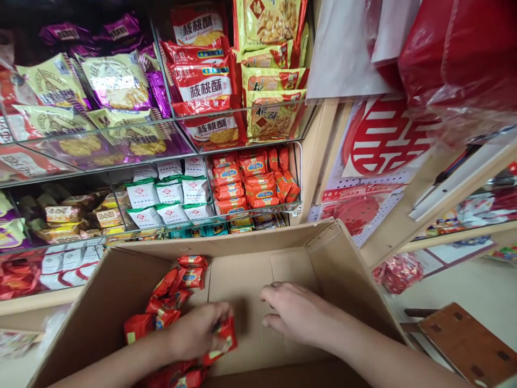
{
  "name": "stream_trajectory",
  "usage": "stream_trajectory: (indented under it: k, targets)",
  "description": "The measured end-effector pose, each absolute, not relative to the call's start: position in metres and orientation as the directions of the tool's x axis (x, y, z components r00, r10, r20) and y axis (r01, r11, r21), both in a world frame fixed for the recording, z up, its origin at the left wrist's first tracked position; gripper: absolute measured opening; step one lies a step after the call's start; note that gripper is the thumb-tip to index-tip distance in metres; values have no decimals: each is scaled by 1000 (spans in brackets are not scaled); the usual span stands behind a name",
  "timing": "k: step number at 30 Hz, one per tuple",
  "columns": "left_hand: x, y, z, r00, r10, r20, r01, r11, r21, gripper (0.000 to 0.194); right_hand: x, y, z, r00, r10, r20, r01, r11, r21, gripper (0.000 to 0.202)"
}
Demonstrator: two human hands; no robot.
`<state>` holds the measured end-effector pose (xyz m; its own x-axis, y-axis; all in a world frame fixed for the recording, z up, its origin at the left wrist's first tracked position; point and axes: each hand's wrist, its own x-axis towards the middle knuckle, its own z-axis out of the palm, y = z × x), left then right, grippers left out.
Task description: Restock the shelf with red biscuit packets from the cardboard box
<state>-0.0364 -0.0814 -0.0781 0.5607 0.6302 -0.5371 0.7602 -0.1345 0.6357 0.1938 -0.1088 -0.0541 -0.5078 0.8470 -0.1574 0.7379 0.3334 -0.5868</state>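
Observation:
Inside a large cardboard box (258, 250), my left hand (202, 328) is closed on a small red snack packet (228, 335), slightly blurred. More red packets (163, 304) lie loosely in the left part of the box, and some show below my left wrist. Over the box floor, to the right, hovers my right hand (291, 310). Its fingers are curved with a gap to the thumb, and nothing shows between them. Matching red packets (258, 186) stand in stacked rows in a shelf compartment just behind the box.
White-and-green packets (172, 196) fill the compartment left of the red ones. Walnut shortbread bags (205, 86) stand behind a clear ledge on the upper shelf. Red plastic-wrapped goods (460, 59) hang at the upper right. A brown wooden stool (468, 342) stands right of the box.

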Motion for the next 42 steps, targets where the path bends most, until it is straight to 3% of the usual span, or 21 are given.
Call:
stream_trajectory:
  k: [3,6,9,15,24,27,30,34,38,42]
  targets:
    - [-12,-72,-51,601,700,-387,422,134,897,41,193,-107,-50,-433,899,-72,619,238,-749,33]
    - [8,-66,-26,610,742,-279,175,217,960,48,192,-104,-46,-423,904,-56,350,106,-931,28]
    - [16,-65,-12,580,776,-247,51,269,962,47,192,-102,-40,-417,904,-91,88,-60,-994,25]
    - [15,-72,-9,454,848,-276,-75,344,936,38,197,-98,-34,-264,962,-73,-65,-94,-993,26]
    - [14,-68,-8,440,883,-164,25,171,985,39,194,-98,-36,-157,986,-54,-242,-91,-966,27]
    - [15,-72,-3,360,884,-299,5,319,948,42,194,-100,-37,-79,995,67,-186,51,-981,23]
    - [18,-77,6,426,781,-457,-139,556,820,44,195,-104,-38,-27,950,312,55,313,-948,18]
    - [23,-82,16,474,796,-376,-334,557,760,35,195,-108,-38,-74,798,598,276,592,-757,20]
    - [27,-79,19,431,857,-281,-388,457,800,27,192,-109,-40,-33,840,541,245,532,-811,21]
    - [28,-78,16,451,852,-267,-391,457,799,12,191,-106,-42,10,907,422,65,421,-905,27]
